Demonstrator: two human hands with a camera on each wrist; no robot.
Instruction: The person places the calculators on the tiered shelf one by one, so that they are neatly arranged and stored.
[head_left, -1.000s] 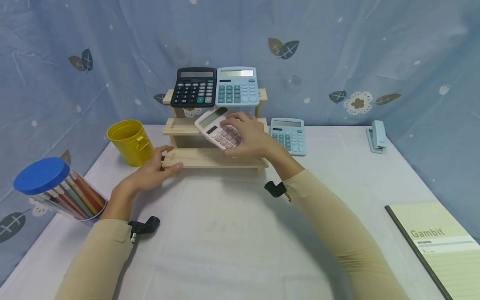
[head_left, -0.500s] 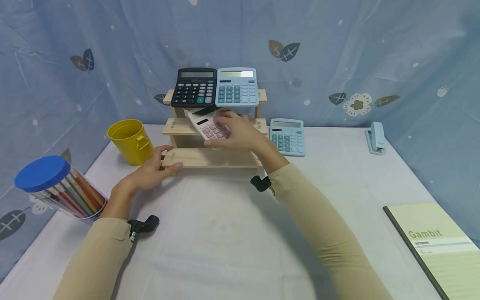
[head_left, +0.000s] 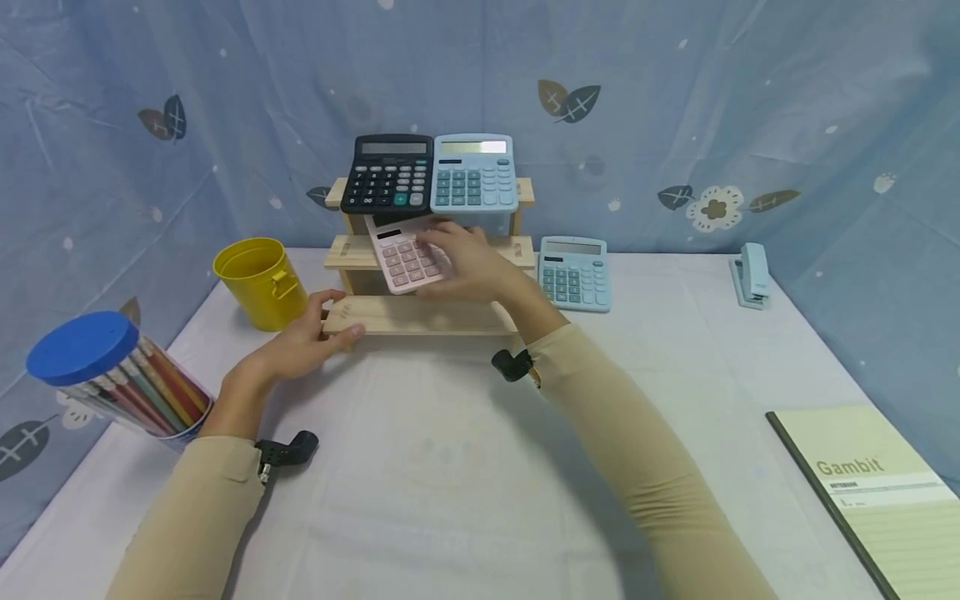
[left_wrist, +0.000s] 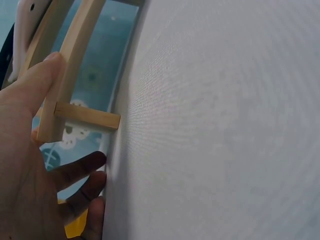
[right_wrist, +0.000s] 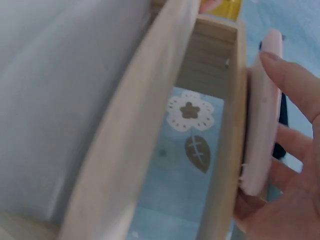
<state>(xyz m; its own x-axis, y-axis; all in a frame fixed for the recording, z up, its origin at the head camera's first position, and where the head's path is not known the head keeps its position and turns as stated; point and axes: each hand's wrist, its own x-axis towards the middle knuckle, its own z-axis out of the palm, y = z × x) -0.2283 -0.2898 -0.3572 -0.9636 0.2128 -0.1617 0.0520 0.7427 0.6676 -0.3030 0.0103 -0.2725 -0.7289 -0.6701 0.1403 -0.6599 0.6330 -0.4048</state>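
A pink calculator (head_left: 407, 254) lies slightly tilted at the middle step of a three-step wooden rack (head_left: 427, 315), its top edge hidden behind the calculators above. My right hand (head_left: 474, 262) grips it by its right side; in the right wrist view the thumb lies on the pink calculator (right_wrist: 261, 120), which is against the step's edge. My left hand (head_left: 303, 333) holds the left end of the lowest step, thumb on top in the left wrist view of the rack (left_wrist: 75, 60). A black calculator (head_left: 387, 175) and a light blue calculator (head_left: 474, 173) sit side by side on the top step.
Another light blue calculator (head_left: 574, 273) leans just right of the rack. A yellow bucket (head_left: 262, 285) and a blue-lidded tub of pencils (head_left: 123, 375) stand at left. At right are a light blue stapler (head_left: 752, 275) and a Gambit notebook (head_left: 870, 483).
My right hand has carried the pink calculator leftward and turned it straighter, setting it against the middle step under the black calculator. My left hand has stayed on the rack.
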